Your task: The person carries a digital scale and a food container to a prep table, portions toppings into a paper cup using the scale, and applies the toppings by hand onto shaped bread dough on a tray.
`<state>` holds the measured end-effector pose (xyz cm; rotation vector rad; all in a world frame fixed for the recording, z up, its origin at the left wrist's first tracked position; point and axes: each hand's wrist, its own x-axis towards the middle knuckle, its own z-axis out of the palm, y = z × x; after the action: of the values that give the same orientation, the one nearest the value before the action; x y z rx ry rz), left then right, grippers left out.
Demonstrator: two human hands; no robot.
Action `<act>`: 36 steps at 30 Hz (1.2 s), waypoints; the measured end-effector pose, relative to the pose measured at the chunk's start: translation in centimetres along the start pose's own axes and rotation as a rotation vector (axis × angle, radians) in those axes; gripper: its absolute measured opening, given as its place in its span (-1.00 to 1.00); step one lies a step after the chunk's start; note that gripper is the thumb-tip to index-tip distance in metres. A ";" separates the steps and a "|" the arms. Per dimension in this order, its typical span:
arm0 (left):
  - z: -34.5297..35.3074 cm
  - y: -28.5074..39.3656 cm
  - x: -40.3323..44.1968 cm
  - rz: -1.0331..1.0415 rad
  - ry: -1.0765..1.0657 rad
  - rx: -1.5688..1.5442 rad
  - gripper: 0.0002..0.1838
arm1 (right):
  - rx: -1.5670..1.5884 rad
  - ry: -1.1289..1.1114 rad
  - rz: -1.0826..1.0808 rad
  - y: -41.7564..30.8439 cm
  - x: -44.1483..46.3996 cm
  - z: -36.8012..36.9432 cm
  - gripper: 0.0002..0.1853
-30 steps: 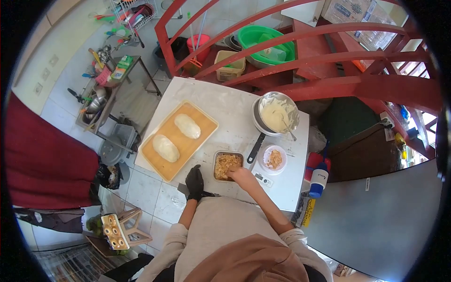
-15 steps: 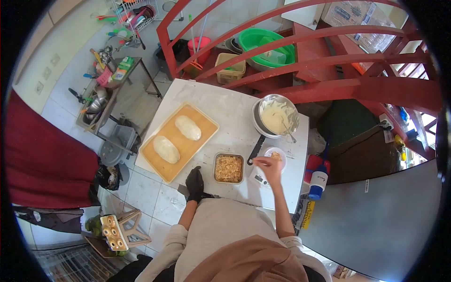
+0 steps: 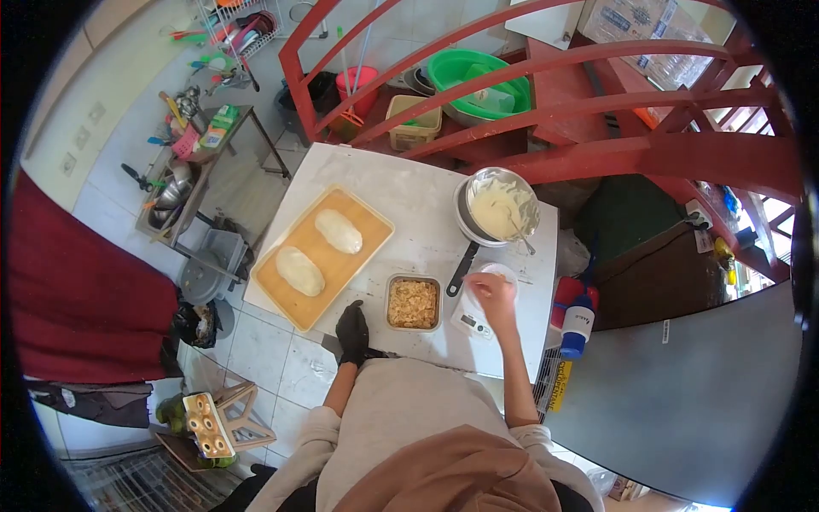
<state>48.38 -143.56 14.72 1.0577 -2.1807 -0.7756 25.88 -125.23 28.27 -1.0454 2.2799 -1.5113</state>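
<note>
My left hand (image 3: 351, 331), in a black glove, lies stretched along the table's front edge, beside the wooden-coloured tray (image 3: 357, 250) with two smooth oval dough pieces (image 3: 339, 231) (image 3: 300, 271). Above the white digital scale (image 3: 472, 321) hovers my bare right hand (image 3: 495, 296), its fingers drawn together; whatever they hold is hidden. Beneath it, a small round white dish (image 3: 503, 271) sits on the scale, mostly covered by the hand. Between my hands stands a square metal tin (image 3: 414, 303) filled with light-brown flaky pieces (image 3: 412, 305).
A metal bowl of pale cream (image 3: 498, 205) with a spoon in it stands at the table's back right. Near it lies a black handle (image 3: 463, 269). Red railings (image 3: 546, 162) run behind the table. Egg carton-like tray (image 3: 207, 424) rests on a stool at lower left.
My right hand has drawn its fingers in and shifted slightly over the dish on the scale. My left hand stays at the table edge. The view has shifted slightly.
</note>
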 end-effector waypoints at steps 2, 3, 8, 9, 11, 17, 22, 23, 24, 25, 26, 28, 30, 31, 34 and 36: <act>0.1 -0.1 0.0 -0.003 -0.008 0.000 -0.78 | -0.053 -0.184 -0.104 -1.7 -0.1 1.6 -0.81; 0.1 -0.1 0.0 -0.003 -0.003 -0.013 -0.78 | -0.036 -0.266 -0.145 -1.6 -0.3 2.7 -0.83; 0.4 -0.1 -0.1 0.064 0.077 0.008 -0.81 | -0.350 -0.457 -0.381 0.4 -1.5 7.5 -0.86; 0.4 -0.1 -0.1 0.079 0.083 -0.011 -0.81 | -0.460 -0.443 -0.345 -0.1 -1.8 8.0 -0.89; 0.4 -0.3 -0.1 0.094 0.087 -0.031 -0.81 | -0.571 -0.428 -0.308 -0.9 -2.0 8.9 -0.92; 0.5 -0.5 -0.1 0.076 0.080 0.001 -0.80 | -0.835 -0.539 -0.254 -0.5 -1.8 10.4 -0.94; 0.3 -0.1 0.0 0.031 0.016 0.049 -0.80 | -0.676 -0.405 -0.360 -1.0 -1.7 9.0 -0.93; 0.4 -0.2 -0.1 0.032 0.015 0.048 -0.80 | -0.677 -0.403 -0.359 -0.9 -1.8 9.0 -0.93; 0.4 -0.4 -0.1 0.058 0.038 0.013 -0.80 | -0.674 -0.414 -0.334 -0.7 -1.8 9.1 -0.93; 0.5 -0.5 0.0 0.085 0.061 -0.022 -0.79 | -0.671 -0.424 -0.311 -0.6 -1.8 9.1 -0.93; 0.4 -0.4 0.0 0.086 0.061 -0.021 -0.79 | -0.670 -0.423 -0.310 -0.6 -1.8 9.2 -0.93; 0.4 -0.2 0.0 0.088 0.068 -0.045 -0.79 | -0.700 -0.423 -0.296 -0.7 -1.9 9.3 -0.93; 0.4 -0.1 -0.1 0.060 0.054 -0.016 -0.78 | -0.699 -0.422 -0.290 0.3 -1.9 10.0 -0.93; 0.3 0.0 0.0 0.030 0.042 0.013 -0.78 | -0.698 -0.422 -0.287 0.8 -1.8 10.3 -0.93; 0.0 0.2 0.0 0.032 0.028 -0.025 -0.78 | -0.679 -0.395 -0.282 0.0 -1.6 9.6 -0.95; 0.3 -0.2 0.0 0.033 0.027 -0.008 -0.77 | -0.553 -0.428 -0.248 0.1 -1.2 8.9 -0.95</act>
<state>48.25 -143.55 14.42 1.0201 -2.1651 -0.7509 31.43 -130.83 23.96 -1.6545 2.3450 -0.6132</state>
